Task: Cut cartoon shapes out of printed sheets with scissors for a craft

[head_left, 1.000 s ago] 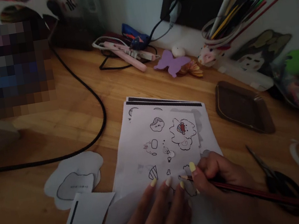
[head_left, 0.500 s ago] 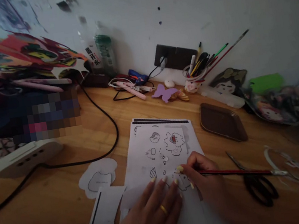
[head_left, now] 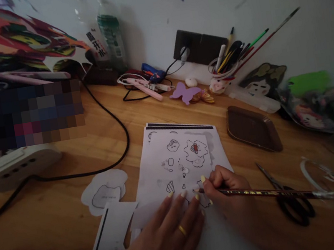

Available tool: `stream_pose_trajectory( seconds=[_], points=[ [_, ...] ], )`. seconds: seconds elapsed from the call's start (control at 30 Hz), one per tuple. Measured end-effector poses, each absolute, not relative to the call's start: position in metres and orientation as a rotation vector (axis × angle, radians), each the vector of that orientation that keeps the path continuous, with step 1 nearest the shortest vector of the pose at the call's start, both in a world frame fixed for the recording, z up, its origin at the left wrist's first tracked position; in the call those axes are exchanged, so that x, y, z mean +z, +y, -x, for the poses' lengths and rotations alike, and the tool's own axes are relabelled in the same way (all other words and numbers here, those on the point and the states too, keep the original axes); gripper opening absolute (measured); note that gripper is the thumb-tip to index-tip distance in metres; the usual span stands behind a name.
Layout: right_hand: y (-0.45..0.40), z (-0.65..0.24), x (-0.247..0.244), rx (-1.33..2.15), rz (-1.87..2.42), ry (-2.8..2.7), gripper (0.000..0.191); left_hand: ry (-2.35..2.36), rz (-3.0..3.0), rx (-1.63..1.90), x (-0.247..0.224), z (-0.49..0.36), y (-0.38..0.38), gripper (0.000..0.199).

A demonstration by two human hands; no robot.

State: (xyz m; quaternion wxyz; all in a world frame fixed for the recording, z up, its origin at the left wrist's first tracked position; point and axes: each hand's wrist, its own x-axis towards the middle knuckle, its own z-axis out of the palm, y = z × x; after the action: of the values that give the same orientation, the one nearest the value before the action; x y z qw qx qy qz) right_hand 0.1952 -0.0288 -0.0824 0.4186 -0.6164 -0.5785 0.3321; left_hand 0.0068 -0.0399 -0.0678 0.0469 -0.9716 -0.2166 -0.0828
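My right hand grips a dark red pencil, its tip touching a sheet of paper with line drawings of a fluffy animal and small shapes. Flat on the lower part of that sheet lies my left hand, fingers stretched out, a gold ring on one of them. The pencil tip is just beside its fingertips, over a cloud-like outline partly hidden by both hands. Under the sheet are more papers with black bands along the top edge. Black-handled scissors lie right of my right hand, partly beneath the pencil.
Cut-out paper shapes lie left of the sheet, near a power strip and its black cable. A brown tray sits to the right. Behind stand a pen holder, a purple butterfly and bottles.
The view has shifted, with table things sitting slightly higher in it. The pencil has turned in my right hand, gold lettering now showing, and its tip is uncovered. My left hand stays flat.
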Motion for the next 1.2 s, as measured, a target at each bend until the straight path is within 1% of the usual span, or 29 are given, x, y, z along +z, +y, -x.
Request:
stream_pose_trajectory(
  seconds=[0.27, 0.67, 1.2],
  points=[
    [-0.0284, -0.1951, -0.079, 0.846, 1.564, -1.485, 0.031, -0.643, 2.976, -0.303, -0.0679, -0.0055, -0.0406, 0.043],
    [-0.0295, -0.1955, -0.078, 0.833, 1.574, -1.494, 0.031, -0.688, 2.966, -0.249, -0.0637, -0.0062, -0.0421, 0.043],
    [-0.0283, -0.1932, -0.0726, 0.814, 1.568, -1.455, 0.029, -0.678, 2.995, -0.274, -0.0664, -0.0056, -0.0417, 0.042]
  ],
)
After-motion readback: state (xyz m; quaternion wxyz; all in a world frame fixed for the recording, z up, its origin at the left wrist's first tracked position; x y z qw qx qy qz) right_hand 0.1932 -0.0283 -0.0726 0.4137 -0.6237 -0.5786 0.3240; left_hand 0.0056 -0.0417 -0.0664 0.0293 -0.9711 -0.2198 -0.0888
